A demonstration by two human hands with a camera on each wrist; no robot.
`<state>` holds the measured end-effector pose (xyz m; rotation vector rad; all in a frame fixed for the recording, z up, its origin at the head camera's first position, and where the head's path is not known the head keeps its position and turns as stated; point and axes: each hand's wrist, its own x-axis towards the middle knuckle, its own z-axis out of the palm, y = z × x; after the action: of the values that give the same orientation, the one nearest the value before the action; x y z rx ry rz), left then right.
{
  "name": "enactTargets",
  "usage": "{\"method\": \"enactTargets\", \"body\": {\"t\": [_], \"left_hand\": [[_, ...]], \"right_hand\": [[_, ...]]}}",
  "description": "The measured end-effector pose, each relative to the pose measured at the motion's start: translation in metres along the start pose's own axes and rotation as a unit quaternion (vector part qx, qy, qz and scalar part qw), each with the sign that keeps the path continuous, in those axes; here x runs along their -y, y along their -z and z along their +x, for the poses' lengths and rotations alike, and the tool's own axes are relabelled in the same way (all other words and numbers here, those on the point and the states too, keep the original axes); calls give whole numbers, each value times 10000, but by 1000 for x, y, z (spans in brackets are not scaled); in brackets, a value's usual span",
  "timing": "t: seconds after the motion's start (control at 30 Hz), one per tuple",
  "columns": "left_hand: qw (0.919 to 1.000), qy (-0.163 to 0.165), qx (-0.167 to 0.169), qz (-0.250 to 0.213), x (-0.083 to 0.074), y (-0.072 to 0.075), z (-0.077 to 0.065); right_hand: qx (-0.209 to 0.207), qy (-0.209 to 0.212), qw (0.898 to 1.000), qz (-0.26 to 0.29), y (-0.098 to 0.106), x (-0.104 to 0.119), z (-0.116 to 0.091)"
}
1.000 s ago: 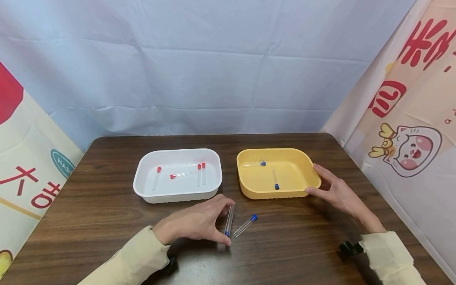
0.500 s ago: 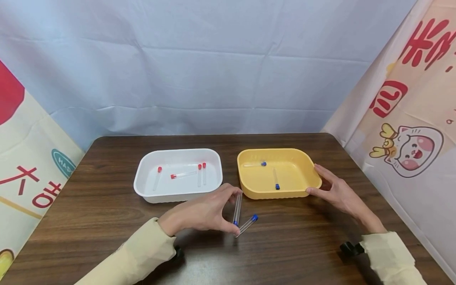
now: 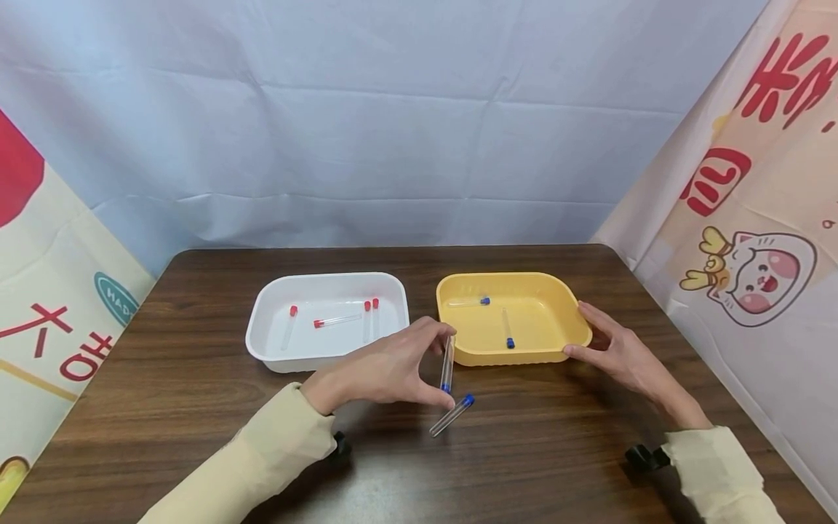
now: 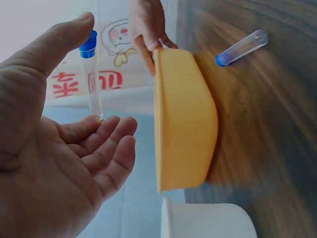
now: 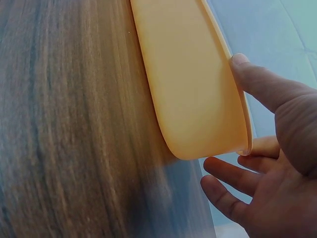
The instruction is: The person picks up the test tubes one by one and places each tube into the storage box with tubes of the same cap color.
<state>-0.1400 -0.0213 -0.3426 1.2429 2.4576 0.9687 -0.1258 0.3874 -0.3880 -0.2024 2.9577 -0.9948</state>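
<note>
My left hand (image 3: pixel 393 367) pinches a blue-capped test tube (image 3: pixel 448 364) end to end, the thumb at its cap and a fingertip at its rounded bottom. In the left wrist view the tube (image 4: pixel 91 82) stands clear of the palm, its blue cap (image 4: pixel 88 44) against the thumb. Just below that hand, a second blue-capped test tube (image 3: pixel 452 416) lies on the table. At the right end of the yellow tray (image 3: pixel 504 357), my right hand (image 3: pixel 618 353) holds the corner, thumb (image 5: pixel 240 60) on the rim and fingers around the end. Two blue-capped tubes lie inside this tray.
A white tray (image 3: pixel 314 362) holding several red-capped test tubes (image 3: pixel 337 320) stands left of the yellow one, behind my left forearm. Both trays rest on a dark wooden table (image 3: pixel 216 429). Behind the table hangs a pale cloth (image 3: pixel 366 145), with printed cloths at both sides.
My left hand has lifted the test tube and carried it right and away from me, toward the yellow tray's near left corner. The right hand has stayed at its corner.
</note>
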Motion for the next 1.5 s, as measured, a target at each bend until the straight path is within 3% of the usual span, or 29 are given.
{"method": "enactTargets", "body": {"t": [0.27, 0.87, 1.5], "left_hand": [[9998, 156, -38, -78, -1, 7, 11], [9985, 519, 39, -191, 3, 16, 57], [9965, 731, 287, -300, 16, 5, 95]], "right_hand": [[-7, 37, 10000, -30, 0, 0, 2], [-10, 11, 9999, -162, 2, -1, 3], [12, -29, 9999, -161, 2, 0, 2]]}}
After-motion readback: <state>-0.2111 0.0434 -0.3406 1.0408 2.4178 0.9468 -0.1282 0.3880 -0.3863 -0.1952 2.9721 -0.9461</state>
